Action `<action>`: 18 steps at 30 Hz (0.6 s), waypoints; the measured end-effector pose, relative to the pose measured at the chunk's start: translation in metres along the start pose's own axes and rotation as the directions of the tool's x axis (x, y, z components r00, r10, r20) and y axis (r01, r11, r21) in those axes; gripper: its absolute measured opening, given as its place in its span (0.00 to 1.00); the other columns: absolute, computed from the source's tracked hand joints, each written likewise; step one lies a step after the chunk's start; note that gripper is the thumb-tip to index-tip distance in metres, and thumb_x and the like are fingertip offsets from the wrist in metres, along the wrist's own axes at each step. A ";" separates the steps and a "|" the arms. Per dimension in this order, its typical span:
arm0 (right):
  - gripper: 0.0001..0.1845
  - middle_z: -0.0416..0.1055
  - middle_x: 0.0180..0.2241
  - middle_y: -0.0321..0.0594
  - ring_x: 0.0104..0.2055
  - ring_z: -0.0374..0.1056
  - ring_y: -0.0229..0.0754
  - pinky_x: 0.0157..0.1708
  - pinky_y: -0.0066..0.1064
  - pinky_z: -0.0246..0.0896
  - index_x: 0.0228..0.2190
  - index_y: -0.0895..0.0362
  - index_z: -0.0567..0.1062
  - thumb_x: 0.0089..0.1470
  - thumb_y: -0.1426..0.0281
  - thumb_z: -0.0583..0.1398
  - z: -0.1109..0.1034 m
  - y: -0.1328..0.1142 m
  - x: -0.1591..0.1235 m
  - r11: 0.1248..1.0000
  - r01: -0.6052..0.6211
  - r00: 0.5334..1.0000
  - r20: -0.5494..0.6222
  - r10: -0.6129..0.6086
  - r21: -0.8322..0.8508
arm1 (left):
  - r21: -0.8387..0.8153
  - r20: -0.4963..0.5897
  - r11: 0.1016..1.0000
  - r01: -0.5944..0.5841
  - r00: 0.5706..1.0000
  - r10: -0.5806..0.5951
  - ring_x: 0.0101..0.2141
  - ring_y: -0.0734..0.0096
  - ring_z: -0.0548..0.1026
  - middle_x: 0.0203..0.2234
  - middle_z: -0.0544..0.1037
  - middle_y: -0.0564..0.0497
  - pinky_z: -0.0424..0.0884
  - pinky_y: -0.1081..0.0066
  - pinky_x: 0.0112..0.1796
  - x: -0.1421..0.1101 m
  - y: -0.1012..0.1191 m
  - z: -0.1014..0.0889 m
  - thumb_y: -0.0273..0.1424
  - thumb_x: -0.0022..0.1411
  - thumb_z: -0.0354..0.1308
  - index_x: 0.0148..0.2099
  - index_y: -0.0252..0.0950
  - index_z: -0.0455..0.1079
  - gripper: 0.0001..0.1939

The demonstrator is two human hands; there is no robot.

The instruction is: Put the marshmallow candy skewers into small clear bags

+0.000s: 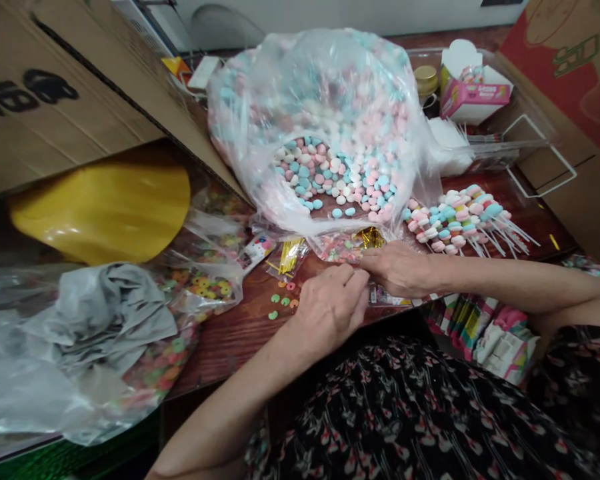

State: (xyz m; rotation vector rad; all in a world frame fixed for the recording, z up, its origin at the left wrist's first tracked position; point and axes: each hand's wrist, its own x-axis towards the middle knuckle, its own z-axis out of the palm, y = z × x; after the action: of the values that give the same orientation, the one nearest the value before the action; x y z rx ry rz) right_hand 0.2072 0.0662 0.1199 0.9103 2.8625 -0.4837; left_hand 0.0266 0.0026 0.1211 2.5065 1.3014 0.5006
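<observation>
My left hand is closed near the table's front edge, its fingertips meeting those of my right hand. My right hand's fingers are bent inward; whatever either hand pinches is hidden behind the fingers. Just beyond them lie a clear bag of small pink and orange pieces and some gold twist ties. A printed plastic packet shows below my right hand. Left of my left hand are several loose ring candies, green, pink and orange, and a clear packet of gold ties.
A large clear bag of pastel candies gapes toward me. Candy skewers with white sticks are piled at right, before a plastic bin. Bagged ring candies, a grey cloth and a cardboard box occupy the left.
</observation>
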 end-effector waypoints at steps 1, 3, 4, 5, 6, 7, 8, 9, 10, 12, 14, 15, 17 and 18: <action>0.09 0.73 0.35 0.42 0.27 0.60 0.38 0.25 0.31 0.40 0.39 0.60 0.71 0.60 0.70 0.53 0.000 0.000 -0.003 1.000 -0.025 1.000 -0.011 0.025 0.018 | -0.107 0.000 0.994 0.026 1.000 -0.026 0.33 0.66 0.71 0.31 0.75 0.45 0.66 0.68 0.35 -0.005 0.003 0.001 0.34 0.66 0.51 0.42 0.33 0.73 0.12; 0.10 0.72 0.34 0.42 0.28 0.59 0.38 0.26 0.31 0.40 0.37 0.60 0.71 0.61 0.71 0.51 0.001 0.001 -0.010 0.998 -0.040 0.998 -0.053 0.042 0.043 | -0.409 0.098 0.906 0.105 0.993 -0.070 0.33 0.68 0.71 0.32 0.75 0.47 0.67 0.69 0.35 -0.015 0.008 0.002 0.39 0.66 0.52 0.50 0.35 0.72 0.17; 0.10 0.72 0.33 0.42 0.28 0.59 0.38 0.26 0.31 0.41 0.36 0.60 0.71 0.61 0.71 0.50 0.003 0.001 -0.015 0.998 -0.032 0.995 -0.089 0.037 0.055 | -0.573 0.192 0.804 0.160 0.980 -0.059 0.31 0.70 0.70 0.31 0.75 0.48 0.67 0.70 0.34 -0.020 0.010 0.004 0.42 0.67 0.51 0.54 0.36 0.70 0.20; 0.11 0.71 0.32 0.43 0.29 0.58 0.38 0.27 0.31 0.42 0.34 0.60 0.70 0.62 0.72 0.49 0.004 0.000 -0.021 0.997 -0.015 0.990 -0.138 0.025 0.071 | -0.710 0.292 0.666 0.229 0.956 -0.018 0.29 0.71 0.70 0.29 0.74 0.49 0.67 0.71 0.32 -0.024 0.011 0.006 0.43 0.68 0.48 0.58 0.36 0.67 0.23; 0.11 0.70 0.32 0.43 0.29 0.58 0.38 0.28 0.31 0.43 0.33 0.60 0.70 0.62 0.72 0.48 0.006 -0.001 -0.026 0.996 0.013 0.981 -0.196 0.004 0.088 | -0.802 0.376 0.515 0.302 0.926 0.044 0.27 0.73 0.69 0.27 0.73 0.50 0.66 0.72 0.30 -0.026 0.012 0.009 0.44 0.69 0.45 0.59 0.36 0.66 0.24; 0.12 0.69 0.31 0.42 0.30 0.58 0.39 0.28 0.31 0.44 0.32 0.60 0.69 0.62 0.73 0.48 0.007 -0.003 -0.031 0.993 0.046 0.966 -0.256 -0.017 0.106 | -0.848 0.428 0.387 0.361 0.898 0.099 0.25 0.74 0.68 0.26 0.72 0.51 0.66 0.73 0.28 -0.028 0.012 0.013 0.45 0.70 0.43 0.59 0.36 0.67 0.25; 0.12 0.67 0.30 0.42 0.31 0.57 0.39 0.29 0.31 0.45 0.31 0.60 0.69 0.62 0.73 0.47 0.009 -0.005 -0.036 0.989 0.073 0.949 -0.314 -0.030 0.126 | -0.864 0.454 0.307 0.399 0.881 0.133 0.24 0.74 0.68 0.24 0.72 0.51 0.65 0.74 0.27 -0.028 0.012 0.018 0.44 0.70 0.43 0.57 0.35 0.69 0.25; 0.13 0.66 0.30 0.41 0.31 0.57 0.39 0.29 0.31 0.45 0.30 0.59 0.68 0.62 0.73 0.47 0.009 -0.007 -0.039 0.984 0.095 0.930 -0.367 -0.033 0.152 | -0.864 0.467 0.285 0.416 0.873 0.141 0.24 0.74 0.68 0.24 0.71 0.52 0.65 0.74 0.27 -0.027 0.012 0.023 0.43 0.69 0.45 0.54 0.35 0.71 0.23; 0.13 0.65 0.29 0.40 0.31 0.57 0.39 0.30 0.31 0.46 0.29 0.59 0.67 0.62 0.73 0.47 0.010 -0.010 -0.042 0.977 0.109 0.912 -0.409 -0.025 0.184 | -0.854 0.466 0.320 0.411 0.877 0.119 0.25 0.74 0.68 0.24 0.71 0.52 0.66 0.74 0.29 -0.025 0.012 0.029 0.42 0.68 0.47 0.50 0.35 0.74 0.20; 0.13 0.64 0.28 0.39 0.30 0.56 0.38 0.30 0.31 0.48 0.27 0.58 0.66 0.61 0.73 0.47 0.011 -0.014 -0.044 0.953 0.122 0.892 -0.453 0.018 0.278 | -0.798 0.422 0.477 0.368 0.906 0.007 0.29 0.71 0.70 0.25 0.73 0.51 0.68 0.72 0.34 -0.018 0.010 0.040 0.38 0.66 0.52 0.43 0.35 0.77 0.15; 0.11 0.64 0.28 0.37 0.30 0.57 0.37 0.32 0.30 0.50 0.27 0.58 0.66 0.60 0.73 0.49 0.013 -0.017 -0.043 0.897 0.141 0.897 -0.437 0.063 0.419 | -0.719 0.326 0.616 0.323 0.939 -0.112 0.33 0.67 0.72 0.29 0.76 0.50 0.69 0.69 0.39 -0.008 0.004 0.049 0.36 0.63 0.55 0.41 0.35 0.77 0.12; 0.10 0.64 0.27 0.37 0.31 0.57 0.37 0.33 0.30 0.51 0.27 0.58 0.67 0.60 0.73 0.50 0.015 -0.018 -0.042 0.855 0.151 0.907 -0.414 0.080 0.497 | -0.696 0.262 0.651 0.302 0.951 -0.162 0.35 0.65 0.72 0.31 0.77 0.49 0.70 0.67 0.41 -0.002 0.000 0.052 0.34 0.62 0.56 0.42 0.36 0.77 0.12; 0.10 0.65 0.26 0.35 0.30 0.58 0.36 0.33 0.29 0.53 0.26 0.58 0.67 0.58 0.73 0.51 0.021 -0.018 -0.038 0.747 0.142 0.935 -0.336 0.115 0.650 | -0.715 0.110 0.650 0.257 0.960 -0.259 0.39 0.65 0.73 0.36 0.78 0.49 0.69 0.65 0.45 0.009 -0.009 0.056 0.33 0.62 0.56 0.48 0.37 0.75 0.14; 0.10 0.64 0.25 0.34 0.29 0.58 0.36 0.33 0.29 0.53 0.25 0.58 0.67 0.57 0.74 0.52 0.024 -0.017 -0.036 0.687 0.118 0.949 -0.286 0.135 0.716 | -0.740 0.023 0.634 0.223 0.951 -0.308 0.40 0.65 0.74 0.38 0.79 0.49 0.69 0.65 0.47 0.014 -0.014 0.057 0.33 0.62 0.55 0.51 0.38 0.74 0.16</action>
State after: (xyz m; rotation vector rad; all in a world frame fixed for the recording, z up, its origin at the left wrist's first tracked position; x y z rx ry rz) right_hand 0.2265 0.0252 0.1082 1.1777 2.9247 -1.7205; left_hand 0.0482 0.0172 0.0665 1.5943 1.1527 0.8865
